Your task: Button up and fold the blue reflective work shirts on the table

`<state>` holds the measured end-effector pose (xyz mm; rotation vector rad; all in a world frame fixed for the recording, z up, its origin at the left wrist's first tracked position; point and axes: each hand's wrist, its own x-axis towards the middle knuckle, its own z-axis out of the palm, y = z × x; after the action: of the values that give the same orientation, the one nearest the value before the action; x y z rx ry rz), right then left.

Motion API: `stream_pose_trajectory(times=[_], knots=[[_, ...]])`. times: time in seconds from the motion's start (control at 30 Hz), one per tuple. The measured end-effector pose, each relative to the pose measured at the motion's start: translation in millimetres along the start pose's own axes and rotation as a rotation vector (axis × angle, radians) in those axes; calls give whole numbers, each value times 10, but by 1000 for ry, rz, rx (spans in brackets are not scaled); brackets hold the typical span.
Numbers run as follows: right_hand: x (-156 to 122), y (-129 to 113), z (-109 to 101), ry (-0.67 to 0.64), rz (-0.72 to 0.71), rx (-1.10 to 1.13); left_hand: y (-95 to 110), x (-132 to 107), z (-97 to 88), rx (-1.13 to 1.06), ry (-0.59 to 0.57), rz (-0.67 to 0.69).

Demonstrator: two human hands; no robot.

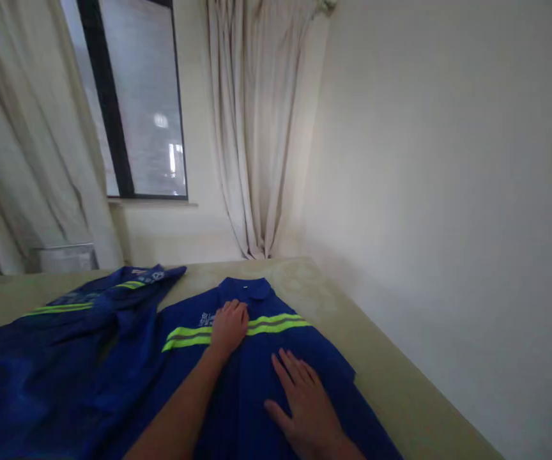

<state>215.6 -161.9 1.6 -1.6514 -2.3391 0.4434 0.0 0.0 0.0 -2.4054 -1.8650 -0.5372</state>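
A blue work jacket (pixel 257 370) with a yellow-green reflective chest stripe lies flat on a pale bed (pixel 391 383), collar toward the far wall. My left hand (pixel 228 327) rests on the chest stripe just below the collar, fingers loosely curled and pressed on the cloth. My right hand (pixel 302 399) lies flat on the jacket's front lower down, fingers spread, holding nothing. A second blue garment (pixel 65 345) with the same stripes lies crumpled to the left, touching the jacket's sleeve.
A plain wall (pixel 448 191) runs along the bed's right edge. Beige curtains (pixel 257 128) hang in the far corner beside a dark-framed window (pixel 137 102). Another curtain (pixel 22 147) hangs at far left.
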Motion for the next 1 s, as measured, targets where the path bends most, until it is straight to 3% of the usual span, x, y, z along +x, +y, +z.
stream_pose_trajectory(times=[0.1,0.2,0.4,0.5,0.57,0.7,0.83,1.0], knots=[[65,-32,-72,16,-57,16,19,-131,-112,13,-45,26],[116,-6,-72,111,-59,39,156,-455,-231,29,-70,27],[164,136,-50,593,64,85,568,-1481,-373,-44,-155,14],[90,259,-160,773,201,46,615,-1776,-435,-50,-181,-2],[14,377,-284,746,332,18,615,-1855,-483,-47,-194,-23],[-98,612,-561,435,538,112,655,-1914,-572,-56,-210,-30],[-121,676,-705,304,522,111,720,-1965,-629,-70,-213,-38],[-118,601,-716,233,459,99,740,-1971,-649,-78,-210,-50]])
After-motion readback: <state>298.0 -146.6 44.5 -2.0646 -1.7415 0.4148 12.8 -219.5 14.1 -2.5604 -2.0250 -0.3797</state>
